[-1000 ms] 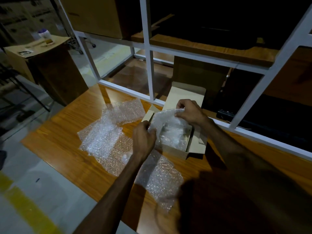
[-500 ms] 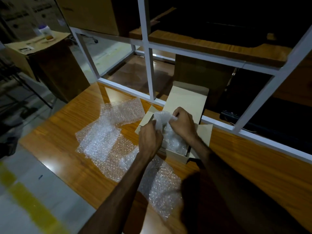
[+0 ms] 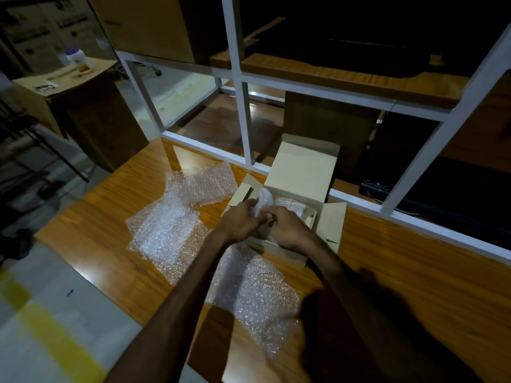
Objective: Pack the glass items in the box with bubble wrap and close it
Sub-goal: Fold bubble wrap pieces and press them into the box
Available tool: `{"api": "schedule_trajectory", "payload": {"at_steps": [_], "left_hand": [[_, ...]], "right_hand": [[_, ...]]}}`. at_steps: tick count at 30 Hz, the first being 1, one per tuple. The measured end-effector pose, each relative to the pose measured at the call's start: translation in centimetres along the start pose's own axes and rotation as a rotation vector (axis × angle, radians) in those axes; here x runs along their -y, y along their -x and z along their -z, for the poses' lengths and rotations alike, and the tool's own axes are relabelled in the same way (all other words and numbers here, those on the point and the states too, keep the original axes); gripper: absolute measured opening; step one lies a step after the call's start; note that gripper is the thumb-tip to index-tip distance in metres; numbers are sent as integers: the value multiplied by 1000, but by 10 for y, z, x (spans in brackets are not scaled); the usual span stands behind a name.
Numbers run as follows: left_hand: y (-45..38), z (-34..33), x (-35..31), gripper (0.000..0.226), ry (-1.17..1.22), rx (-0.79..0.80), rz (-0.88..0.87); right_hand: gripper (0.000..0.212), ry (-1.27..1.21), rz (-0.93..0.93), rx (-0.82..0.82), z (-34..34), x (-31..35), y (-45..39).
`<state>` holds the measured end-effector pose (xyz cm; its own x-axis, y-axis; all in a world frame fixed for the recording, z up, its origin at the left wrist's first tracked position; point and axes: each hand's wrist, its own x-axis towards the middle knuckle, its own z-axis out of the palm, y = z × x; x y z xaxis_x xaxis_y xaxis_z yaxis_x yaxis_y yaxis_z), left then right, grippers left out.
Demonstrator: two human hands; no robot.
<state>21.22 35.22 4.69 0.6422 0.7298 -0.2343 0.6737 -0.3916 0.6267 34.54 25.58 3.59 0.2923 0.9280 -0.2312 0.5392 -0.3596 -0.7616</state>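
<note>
Spare bubble wrap sheets [image 3: 177, 225] flat on table [image 3: 414, 286], ready as padding. Left hand [image 3: 240, 223] and right hand [image 3: 287, 230] both pinch wrap [image 3: 265, 201] inside open box [image 3: 304, 172], likely tucking it down over glass items, themselves hidden.

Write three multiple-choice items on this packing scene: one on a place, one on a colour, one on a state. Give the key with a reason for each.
1. Where do the loose bubble wrap sheets lie relative to the box?
A. On the table to its left and in front
B. On the shelf above
C. Inside the box

2. What colour is the frame behind the table?
A. Red
B. White
C. Green

3. What state is the box lid in?
A. Taped shut
C. Torn off
B. Standing open

Key: 1 A, the sheets spread over the wood beside the box. 2 B, its bars are white. 3 B, the lid stands up while the left hand and right hand grip wrap over the opening.
</note>
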Motion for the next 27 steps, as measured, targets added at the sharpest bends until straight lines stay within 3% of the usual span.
{"api": "schedule_trajectory", "payload": {"at_steps": [2,6,9,11,15,18,21,24,27], "left_hand": [[1,-7,0,56,-151,-101,-43],[5,-22,-3,18,-319,-303,-78],[7,-30,-3,18,-309,-382,-77],[7,-32,0,25,-293,-417,-82],[9,-32,5,30,-280,-420,-95],[10,-34,1,20,-332,-443,-70],[11,-41,-3,25,-427,-456,-35],[12,-49,-4,35,-427,-451,-51],[21,-59,3,30,-493,-498,-111]], "right_hand": [[45,112,36,35,16,4,-1],[41,464,213,-150,37,-1,-15],[32,492,433,-191,39,-15,-29],[43,487,497,-209,43,-17,-38],[61,571,524,-69,46,-15,-57],[43,597,527,-41,48,-9,-65],[19,625,542,-54,47,-7,-69],[22,619,507,-51,44,-12,-71],[25,599,494,-26,45,-21,-73]]}}
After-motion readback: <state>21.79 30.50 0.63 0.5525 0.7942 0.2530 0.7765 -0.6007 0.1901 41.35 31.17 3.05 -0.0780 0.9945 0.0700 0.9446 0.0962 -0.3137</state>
